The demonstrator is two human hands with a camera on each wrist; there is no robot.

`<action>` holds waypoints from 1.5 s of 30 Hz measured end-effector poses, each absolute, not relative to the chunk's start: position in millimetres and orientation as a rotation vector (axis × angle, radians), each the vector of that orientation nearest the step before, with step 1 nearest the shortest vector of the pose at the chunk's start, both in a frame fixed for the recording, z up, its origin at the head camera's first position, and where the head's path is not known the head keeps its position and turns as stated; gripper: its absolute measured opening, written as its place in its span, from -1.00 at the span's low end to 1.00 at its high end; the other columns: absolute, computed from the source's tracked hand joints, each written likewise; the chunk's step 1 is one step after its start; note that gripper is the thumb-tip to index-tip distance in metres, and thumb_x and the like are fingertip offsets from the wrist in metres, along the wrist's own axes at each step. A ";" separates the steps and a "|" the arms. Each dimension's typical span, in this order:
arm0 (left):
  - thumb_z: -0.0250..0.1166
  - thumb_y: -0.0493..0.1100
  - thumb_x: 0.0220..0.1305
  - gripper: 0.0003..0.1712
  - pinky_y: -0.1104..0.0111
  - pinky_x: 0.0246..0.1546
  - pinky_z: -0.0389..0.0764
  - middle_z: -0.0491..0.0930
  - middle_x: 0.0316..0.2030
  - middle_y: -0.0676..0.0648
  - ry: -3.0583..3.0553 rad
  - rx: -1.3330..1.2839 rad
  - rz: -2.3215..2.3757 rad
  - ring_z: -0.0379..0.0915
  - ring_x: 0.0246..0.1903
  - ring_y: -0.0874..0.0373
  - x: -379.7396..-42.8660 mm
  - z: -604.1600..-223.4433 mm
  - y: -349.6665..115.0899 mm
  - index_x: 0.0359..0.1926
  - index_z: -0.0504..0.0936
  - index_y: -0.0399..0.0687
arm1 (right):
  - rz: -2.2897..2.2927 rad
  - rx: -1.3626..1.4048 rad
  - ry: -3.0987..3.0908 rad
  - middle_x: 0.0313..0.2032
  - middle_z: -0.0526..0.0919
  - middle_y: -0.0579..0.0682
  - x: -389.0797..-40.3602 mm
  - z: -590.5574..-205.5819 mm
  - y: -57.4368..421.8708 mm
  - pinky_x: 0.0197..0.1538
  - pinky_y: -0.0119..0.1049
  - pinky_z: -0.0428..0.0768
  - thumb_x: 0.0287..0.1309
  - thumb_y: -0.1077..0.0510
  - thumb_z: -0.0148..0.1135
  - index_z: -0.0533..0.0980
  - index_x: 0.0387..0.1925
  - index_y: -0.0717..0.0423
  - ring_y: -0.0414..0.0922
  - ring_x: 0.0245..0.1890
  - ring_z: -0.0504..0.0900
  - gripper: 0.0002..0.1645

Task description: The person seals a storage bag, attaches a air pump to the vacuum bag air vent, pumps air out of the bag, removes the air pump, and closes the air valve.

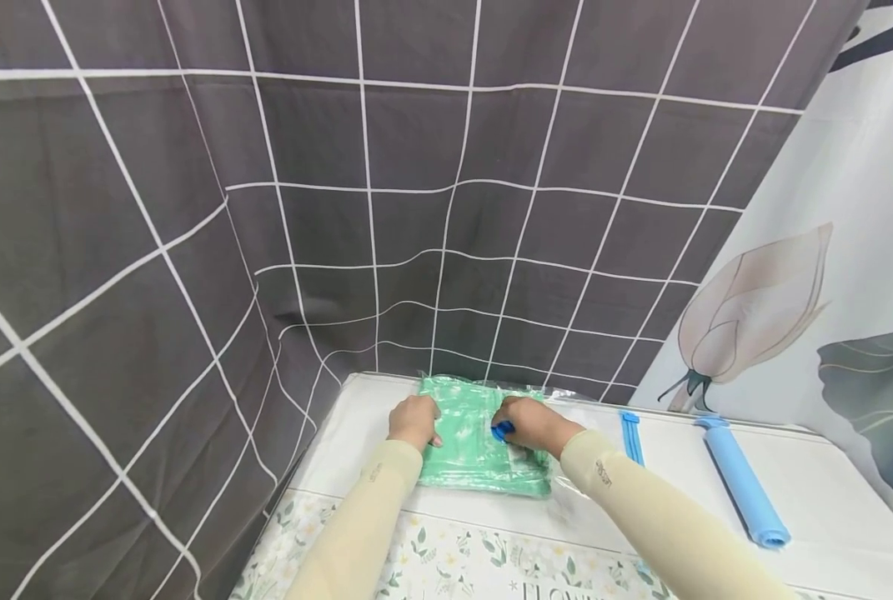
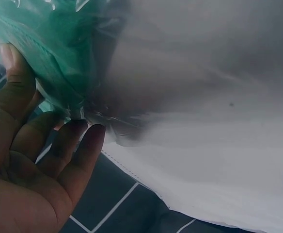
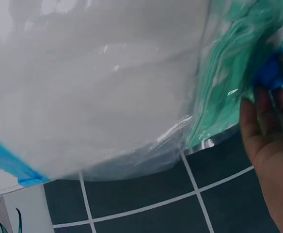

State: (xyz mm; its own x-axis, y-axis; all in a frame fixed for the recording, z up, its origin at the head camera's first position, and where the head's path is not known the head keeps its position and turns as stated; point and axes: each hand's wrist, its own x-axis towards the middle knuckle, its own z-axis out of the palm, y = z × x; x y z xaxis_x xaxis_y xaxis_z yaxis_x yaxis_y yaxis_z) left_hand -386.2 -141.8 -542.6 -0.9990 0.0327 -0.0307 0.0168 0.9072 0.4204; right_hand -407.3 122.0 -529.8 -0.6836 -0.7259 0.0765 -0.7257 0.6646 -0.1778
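A clear plastic storage bag with folded green fabric inside lies flat on the white table. At its left edge my left hand grips the bag, thumb on top; in the left wrist view the fingers curl at the edge of the plastic. My right hand pinches a round blue valve cap over the right part of the green fabric. Its fingertips cover part of the cap. Loose clear plastic extends to the right of the fabric, under the right wrist.
A light-blue hand pump lies at the right of the table. Between it and the bag is a narrow blue strip. A dark grid-patterned curtain hangs behind and to the left. A floral-print mat covers the table's near side.
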 end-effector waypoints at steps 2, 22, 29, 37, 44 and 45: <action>0.73 -0.08 -0.12 -0.27 -0.18 0.35 0.79 0.88 0.17 -0.24 3.018 0.027 0.685 0.82 0.19 -0.29 -382.0 -537.9 -139.4 0.18 0.87 -0.16 | -0.277 -1.223 2.846 -0.01 0.85 0.14 -399.1 -517.0 118.8 0.19 0.03 0.89 0.29 0.33 0.62 0.83 0.07 0.18 0.11 0.04 0.85 -0.67; 0.73 -0.06 -0.17 -0.21 -0.16 0.38 0.78 0.86 0.22 -0.22 3.032 0.001 0.679 0.80 0.24 -0.30 -380.5 -534.1 -140.2 0.21 0.87 -0.12 | -0.442 -0.621 2.947 0.07 0.93 0.12 -412.5 -536.3 97.9 0.29 0.08 0.87 0.23 0.35 0.59 0.88 0.04 0.15 0.12 0.16 0.89 -0.67; 0.73 -0.07 -0.18 -0.23 -0.15 0.35 0.79 0.87 0.20 -0.23 3.033 0.006 0.681 0.81 0.23 -0.29 -378.6 -532.0 -140.0 0.19 0.87 -0.14 | -0.419 -0.546 2.993 0.04 0.94 0.11 -450.4 -588.7 104.3 0.22 0.00 0.89 0.18 0.28 0.61 0.87 0.06 0.12 0.07 0.07 0.90 -0.62; 0.73 -0.07 -0.16 -0.24 -0.16 0.35 0.78 0.87 0.20 -0.24 3.036 0.002 0.707 0.81 0.21 -0.31 -376.5 -531.7 -138.6 0.19 0.87 -0.14 | -0.391 -0.484 2.987 0.03 0.93 0.17 -398.2 -529.0 87.1 0.28 0.06 0.87 0.26 0.36 0.57 0.85 0.03 0.24 0.11 0.09 0.89 -0.69; 0.71 -0.07 -0.09 -0.23 -0.17 0.41 0.75 0.85 0.24 -0.26 3.006 -0.005 0.753 0.79 0.24 -0.32 -378.1 -535.2 -139.6 0.25 0.84 -0.15 | -0.383 -0.580 3.013 -0.02 0.95 0.07 -443.4 -584.3 103.4 0.18 0.00 0.89 0.22 0.32 0.57 0.89 -0.04 0.08 0.01 -0.01 0.89 -0.72; 0.70 -0.06 -0.07 -0.23 -0.17 0.41 0.74 0.85 0.24 -0.25 3.008 -0.002 0.747 0.79 0.24 -0.32 -378.5 -535.8 -140.0 0.26 0.84 -0.15 | -0.371 -0.586 3.020 0.00 0.95 0.05 -450.8 -594.5 105.7 0.19 -0.01 0.89 0.22 0.30 0.57 0.90 -0.02 0.04 0.01 0.01 0.89 -0.70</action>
